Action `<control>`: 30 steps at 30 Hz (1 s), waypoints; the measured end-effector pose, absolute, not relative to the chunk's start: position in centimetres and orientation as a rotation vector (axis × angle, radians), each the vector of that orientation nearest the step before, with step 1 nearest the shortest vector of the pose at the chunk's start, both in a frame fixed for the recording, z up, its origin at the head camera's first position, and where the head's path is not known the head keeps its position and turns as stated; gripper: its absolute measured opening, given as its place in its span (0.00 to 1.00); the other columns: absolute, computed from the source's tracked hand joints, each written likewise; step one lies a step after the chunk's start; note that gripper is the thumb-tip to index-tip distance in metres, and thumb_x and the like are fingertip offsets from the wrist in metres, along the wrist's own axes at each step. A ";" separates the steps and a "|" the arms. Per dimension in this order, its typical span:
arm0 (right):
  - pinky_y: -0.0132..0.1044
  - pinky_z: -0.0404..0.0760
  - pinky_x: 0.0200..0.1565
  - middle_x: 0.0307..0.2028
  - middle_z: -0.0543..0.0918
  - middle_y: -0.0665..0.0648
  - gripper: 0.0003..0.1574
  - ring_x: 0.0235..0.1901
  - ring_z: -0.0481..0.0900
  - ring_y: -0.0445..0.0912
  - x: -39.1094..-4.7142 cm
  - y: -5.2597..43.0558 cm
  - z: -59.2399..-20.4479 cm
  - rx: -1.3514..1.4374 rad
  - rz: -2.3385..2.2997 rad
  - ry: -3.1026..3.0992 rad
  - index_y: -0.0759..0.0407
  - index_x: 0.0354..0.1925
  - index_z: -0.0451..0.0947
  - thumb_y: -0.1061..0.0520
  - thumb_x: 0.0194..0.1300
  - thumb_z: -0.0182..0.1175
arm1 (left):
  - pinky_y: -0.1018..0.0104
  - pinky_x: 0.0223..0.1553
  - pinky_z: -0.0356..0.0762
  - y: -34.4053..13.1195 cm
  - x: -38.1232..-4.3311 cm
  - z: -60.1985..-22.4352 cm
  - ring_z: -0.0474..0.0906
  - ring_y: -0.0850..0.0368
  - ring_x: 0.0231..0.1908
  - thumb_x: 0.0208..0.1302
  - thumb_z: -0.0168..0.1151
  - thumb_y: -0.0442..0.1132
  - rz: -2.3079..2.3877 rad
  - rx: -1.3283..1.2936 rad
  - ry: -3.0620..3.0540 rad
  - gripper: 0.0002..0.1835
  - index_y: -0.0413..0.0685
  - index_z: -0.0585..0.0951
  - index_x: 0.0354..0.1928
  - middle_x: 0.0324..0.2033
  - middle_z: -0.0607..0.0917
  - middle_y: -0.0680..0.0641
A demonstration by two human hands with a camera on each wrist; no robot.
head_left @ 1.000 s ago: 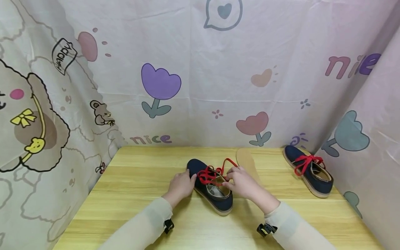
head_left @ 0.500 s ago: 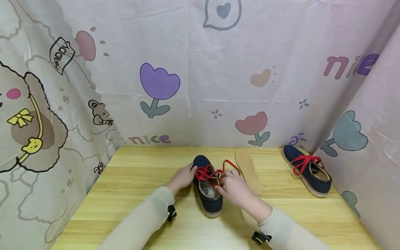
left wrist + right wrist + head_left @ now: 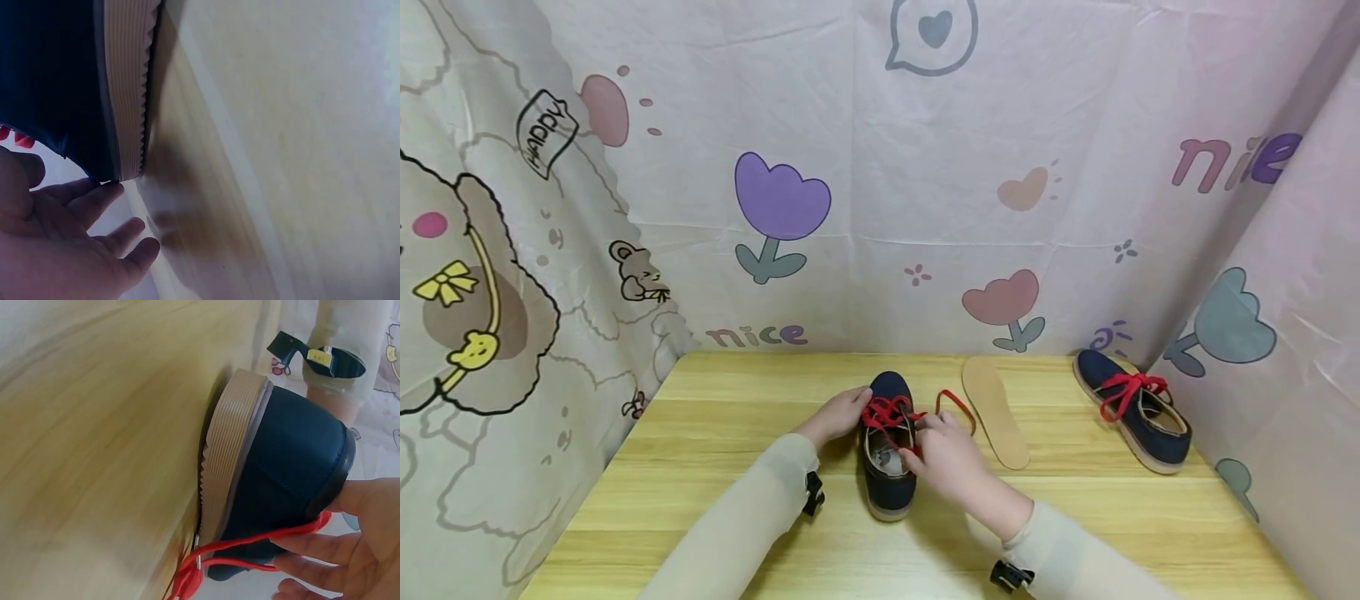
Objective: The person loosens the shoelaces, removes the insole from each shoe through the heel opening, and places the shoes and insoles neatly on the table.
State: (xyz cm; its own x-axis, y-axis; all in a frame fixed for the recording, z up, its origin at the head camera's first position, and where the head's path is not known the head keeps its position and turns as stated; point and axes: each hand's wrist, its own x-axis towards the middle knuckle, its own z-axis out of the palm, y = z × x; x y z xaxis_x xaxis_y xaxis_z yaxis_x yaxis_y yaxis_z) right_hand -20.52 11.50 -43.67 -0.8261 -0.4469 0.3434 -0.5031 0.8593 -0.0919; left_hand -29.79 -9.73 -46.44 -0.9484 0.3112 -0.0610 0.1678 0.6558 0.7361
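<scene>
A navy shoe (image 3: 889, 492) with loose red laces (image 3: 886, 410) stands on the table, toe away from me. My left hand (image 3: 841, 414) is at the left of its toe. In the left wrist view, the fingers are extended, one fingertip (image 3: 112, 187) right at the toe. My right hand (image 3: 946, 454) grips the right side of the collar, its thumb at the opening's rim. The right wrist view shows the fingers (image 3: 319, 547) outside the shoe, against a red lace (image 3: 250, 539). A lace loop also trails past this hand onto the table.
Right of the right hand lies a tan insole (image 3: 996, 412). A second navy shoe (image 3: 1161, 442), its red laces tied in a bow, stands at the table's right edge. Printed curtains (image 3: 865, 283) enclose the back and sides of the wooden table (image 3: 715, 492).
The shoe has turned from slanting left to pointing nearly straight away, its heel swinging left. The right hand has followed leftward, uncovering the insole. The left hand stays near the toe.
</scene>
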 end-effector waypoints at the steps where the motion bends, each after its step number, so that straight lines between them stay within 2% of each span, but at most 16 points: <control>1: 0.45 0.75 0.42 0.41 0.84 0.54 0.22 0.40 0.74 0.52 -20.5 11.4 -43.7 0.706 0.252 -2.716 0.54 0.18 0.81 0.44 0.63 0.68 | 0.45 0.71 0.55 -9.8 -29.8 -46.4 0.60 0.36 0.71 0.83 0.36 0.46 1.174 0.394 2.685 0.28 0.34 0.65 0.73 0.70 0.68 0.34; 6: 0.48 0.75 0.39 0.40 0.83 0.54 0.24 0.38 0.74 0.53 -20.4 11.0 -43.6 0.665 0.267 -2.735 0.53 0.16 0.78 0.43 0.62 0.68 | 0.45 0.71 0.56 -10.1 -29.8 -46.4 0.62 0.36 0.70 0.83 0.35 0.49 1.179 0.379 2.696 0.29 0.36 0.67 0.72 0.69 0.70 0.35; 14: 0.45 0.72 0.39 0.38 0.81 0.54 0.28 0.35 0.72 0.53 -20.5 11.6 -42.9 0.703 0.286 -2.789 0.49 0.13 0.74 0.41 0.65 0.65 | 0.44 0.69 0.60 -10.2 -28.7 -45.5 0.66 0.36 0.68 0.82 0.38 0.50 1.071 0.320 2.893 0.28 0.40 0.73 0.69 0.66 0.75 0.38; 17: 0.46 0.74 0.39 0.39 0.81 0.54 0.25 0.37 0.73 0.53 -20.4 12.0 -42.5 0.704 0.321 -2.781 0.48 0.15 0.76 0.42 0.65 0.65 | 0.42 0.68 0.61 -10.1 -28.1 -45.0 0.67 0.35 0.67 0.81 0.40 0.51 1.045 0.278 2.946 0.28 0.41 0.74 0.69 0.65 0.76 0.38; 22: 0.49 0.76 0.43 0.41 0.82 0.53 0.14 0.42 0.73 0.52 -20.5 12.8 -41.5 0.686 0.411 -2.777 0.48 0.26 0.85 0.44 0.64 0.68 | 0.38 0.66 0.61 -9.7 -26.8 -44.0 0.67 0.34 0.66 0.79 0.43 0.55 1.008 0.238 3.021 0.29 0.43 0.75 0.68 0.64 0.77 0.38; 30: 0.46 0.75 0.44 0.41 0.82 0.53 0.12 0.40 0.73 0.51 -20.7 13.9 -40.1 0.662 0.464 -2.782 0.49 0.26 0.84 0.46 0.63 0.70 | 0.39 0.65 0.65 -8.0 -24.7 -42.6 0.68 0.38 0.66 0.77 0.45 0.61 0.905 0.178 3.110 0.31 0.47 0.75 0.68 0.64 0.77 0.42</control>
